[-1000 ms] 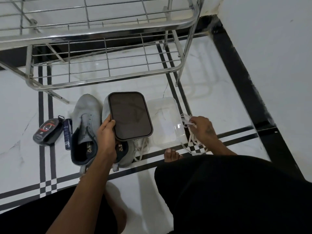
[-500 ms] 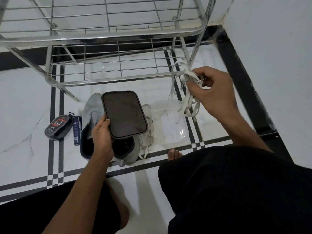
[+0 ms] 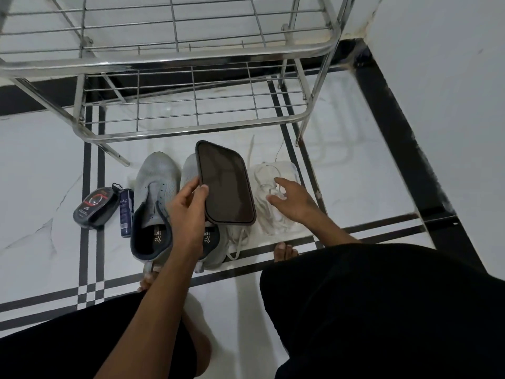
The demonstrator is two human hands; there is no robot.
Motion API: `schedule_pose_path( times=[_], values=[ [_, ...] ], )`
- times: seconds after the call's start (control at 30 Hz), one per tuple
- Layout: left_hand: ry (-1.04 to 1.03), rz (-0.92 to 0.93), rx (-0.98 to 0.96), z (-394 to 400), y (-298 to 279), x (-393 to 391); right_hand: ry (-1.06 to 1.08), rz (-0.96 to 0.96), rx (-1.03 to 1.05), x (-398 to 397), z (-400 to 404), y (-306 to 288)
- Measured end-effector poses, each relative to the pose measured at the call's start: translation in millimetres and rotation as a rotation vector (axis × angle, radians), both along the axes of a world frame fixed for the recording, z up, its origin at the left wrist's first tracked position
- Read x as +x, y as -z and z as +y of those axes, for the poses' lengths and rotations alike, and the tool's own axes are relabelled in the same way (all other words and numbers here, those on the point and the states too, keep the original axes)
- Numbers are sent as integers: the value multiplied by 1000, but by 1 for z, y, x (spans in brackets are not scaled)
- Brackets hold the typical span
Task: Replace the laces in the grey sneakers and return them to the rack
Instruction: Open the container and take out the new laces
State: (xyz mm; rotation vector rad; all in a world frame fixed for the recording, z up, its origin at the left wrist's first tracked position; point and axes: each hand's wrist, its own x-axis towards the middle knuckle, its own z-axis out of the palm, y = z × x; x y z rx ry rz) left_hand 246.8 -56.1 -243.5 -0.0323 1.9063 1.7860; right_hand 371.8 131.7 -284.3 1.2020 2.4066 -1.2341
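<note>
Head view: the right hand, which half a second ago held a bundle of white laces up near the rack, is now lowered with fingers spread and released over the laces lying in a clear box on the floor. The left hand still grips a dark lid above two grey sneakers. A polish tin and small bottle lie left of them.
</note>
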Motion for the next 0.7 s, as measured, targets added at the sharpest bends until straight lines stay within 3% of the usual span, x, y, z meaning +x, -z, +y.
schedule_pose_path(
  times=[0.23,0.43,0.57,0.7],
  values=[
    [168,183,8,23,-9,25,329,335,-196,10,7,-41],
    [367,405,-141,48,-9,54,341,410,-659,10,7,-66],
    [610,564,-214,58,-9,70,379,437,-583,13,7,-57],
    [766,629,-170,62,-1,75,442,365,-349,25,18,-40]
  ],
)
